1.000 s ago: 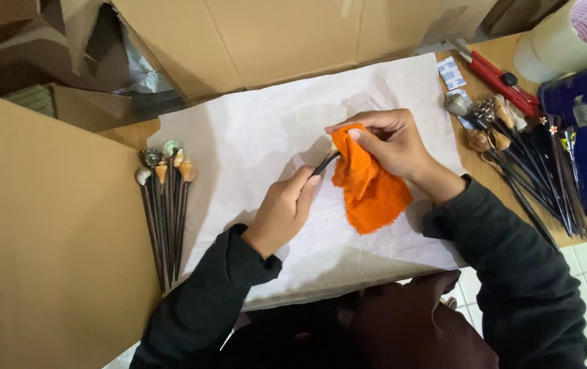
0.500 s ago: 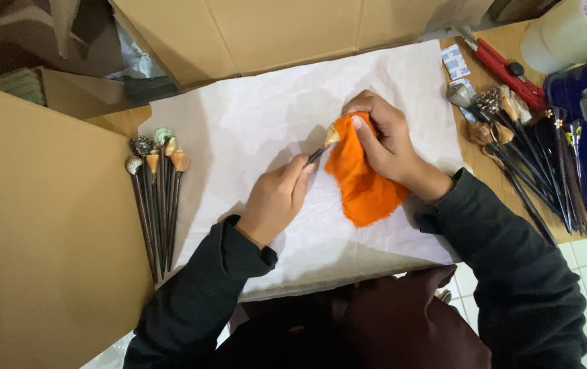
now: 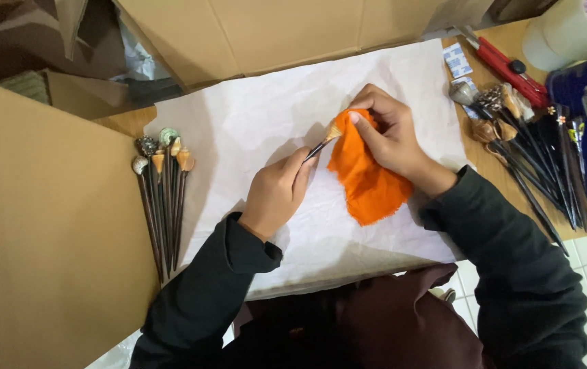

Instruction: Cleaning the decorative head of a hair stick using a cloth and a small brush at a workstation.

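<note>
Head view: left hand (image 3: 276,195) grips a dark hair stick (image 3: 321,145) by its shaft over the middle of the white paper (image 3: 252,116). Right hand (image 3: 392,133) pinches an orange cloth (image 3: 369,178) around the stick's shell tip. Risk: excess rubbing pressure could snap the shell ornament off; a loose shaft grip could drop the stick onto the table (image 3: 119,123).

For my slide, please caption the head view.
Left hand holds a shell-tipped stick; right hand presses orange cloth on its tip.
</note>
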